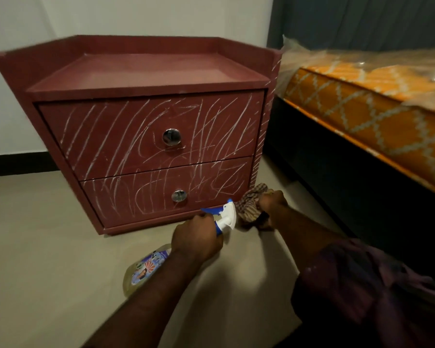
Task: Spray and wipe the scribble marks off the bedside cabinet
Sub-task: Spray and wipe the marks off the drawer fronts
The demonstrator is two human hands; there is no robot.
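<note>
A dark red bedside cabinet (146,79) stands on the floor with two drawers, each with a round metal knob. White scribble marks (211,126) cover both drawer fronts and the right side edge. My left hand (196,237) grips the neck of a spray bottle (148,268) with a white and blue trigger head, low in front of the bottom drawer; the bottle body tilts down to the left. My right hand (271,204) holds a crumpled checked cloth (249,204) near the cabinet's lower right corner.
A bed with an orange patterned mattress (374,116) in clear plastic stands close on the right, its dark frame below. A white wall with a black skirting strip (18,164) is behind the cabinet. Beige floor (48,247) spreads in front and to the left.
</note>
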